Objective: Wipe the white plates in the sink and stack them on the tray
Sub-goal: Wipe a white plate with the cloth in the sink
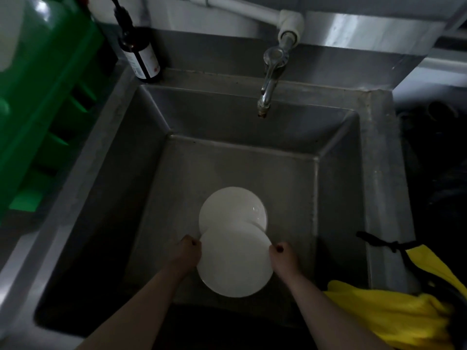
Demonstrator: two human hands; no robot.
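While both hands, left hand (188,251) and right hand (283,256), gripped the near plate (233,266) by its rim above the sink (379,198), wiping presumably came next, calling for the yellow cloth (394,314).

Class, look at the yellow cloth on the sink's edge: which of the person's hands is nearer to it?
Right. The right hand grips the near plate's right rim, on the yellow cloth's side; the left hand grips the opposite rim, farther away.

light: dim, underexposed | source: brightest upper right, sheen on steel backsplash (366,31) | glare: small highlight on far white round plate (232,208), glint on chrome tap (271,72) | shadow: deep stainless sink (338,188) left wall near black | edges: wide-angle bending, soft corners | noise: grainy
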